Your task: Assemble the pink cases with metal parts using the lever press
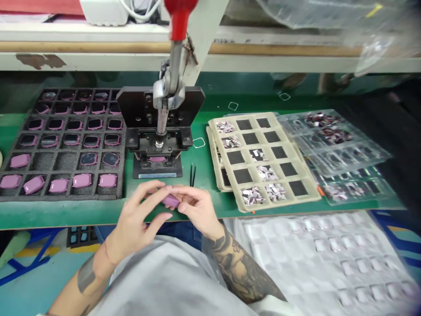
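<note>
Near the bench's front edge, my right hand (199, 208) holds a small purple case (171, 201) between thumb and fingers. My left hand (140, 217) is beside it, thumb spread away from the fingers, whose tips reach the top of the case. Just beyond the hands stands a black press (158, 147) with a red-topped lever (180, 17); another purple piece (157, 159) sits in it. On the left, a dark foam tray (121, 175) holds several purple cases, some with dark faces up.
Right of the press are black tweezers (192, 174) and a cream tray (234, 193) of small parts. Clear plastic trays (371, 153) lie farther right. A white blister tray (279, 259) is below the bench edge. A shelf edge (98, 62) crosses behind.
</note>
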The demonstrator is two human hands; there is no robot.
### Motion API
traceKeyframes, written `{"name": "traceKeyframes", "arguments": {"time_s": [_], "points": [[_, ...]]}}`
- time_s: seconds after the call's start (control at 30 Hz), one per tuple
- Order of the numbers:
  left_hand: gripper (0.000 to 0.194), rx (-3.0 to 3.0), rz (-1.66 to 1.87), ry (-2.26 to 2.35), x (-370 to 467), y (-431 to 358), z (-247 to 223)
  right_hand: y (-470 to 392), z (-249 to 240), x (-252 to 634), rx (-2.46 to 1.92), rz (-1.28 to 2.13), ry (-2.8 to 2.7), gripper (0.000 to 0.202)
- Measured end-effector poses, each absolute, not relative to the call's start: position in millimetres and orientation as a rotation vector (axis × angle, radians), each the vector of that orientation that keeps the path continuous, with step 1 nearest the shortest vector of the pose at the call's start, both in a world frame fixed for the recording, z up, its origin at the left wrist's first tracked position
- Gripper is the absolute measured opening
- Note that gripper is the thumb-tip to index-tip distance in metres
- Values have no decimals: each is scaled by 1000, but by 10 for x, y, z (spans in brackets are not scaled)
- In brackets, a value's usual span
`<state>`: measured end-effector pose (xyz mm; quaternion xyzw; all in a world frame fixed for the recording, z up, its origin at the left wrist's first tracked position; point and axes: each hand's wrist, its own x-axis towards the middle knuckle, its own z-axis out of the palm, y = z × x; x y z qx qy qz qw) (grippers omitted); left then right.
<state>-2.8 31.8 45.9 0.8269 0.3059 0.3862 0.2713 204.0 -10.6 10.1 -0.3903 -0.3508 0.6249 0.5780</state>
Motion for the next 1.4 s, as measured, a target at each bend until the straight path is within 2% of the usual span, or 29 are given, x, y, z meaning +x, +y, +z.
{"name": "traceKeyframes", "arguments": {"time_s": [0.13, 0.4, 0.8, 1.1, 1.27, 1.4], "points": [[32, 2084, 1302, 956, -9, 107, 426, -122, 201, 1901, -840, 1426, -862, 39], [30, 2179, 1505, 1200, -117, -66, 272, -254, 484, 1508, -929, 1329, -939, 32], [46, 2268, 1565, 1134, -184, -78, 228, -248, 580, 1378, -941, 1241, -1037, 31], [65, 2332, 1574, 986, -349, -45, 2, -236, 569, 1333, -1064, 923, -1273, 50], [53, 2303, 1589, 1080, -328, 7, -5, -178, 605, 1167, -1130, 779, -1260, 60], [47, 2202, 1611, 1089, -311, 34, 45, -101, 656, 1108, -1176, 586, -1325, 49]]}}
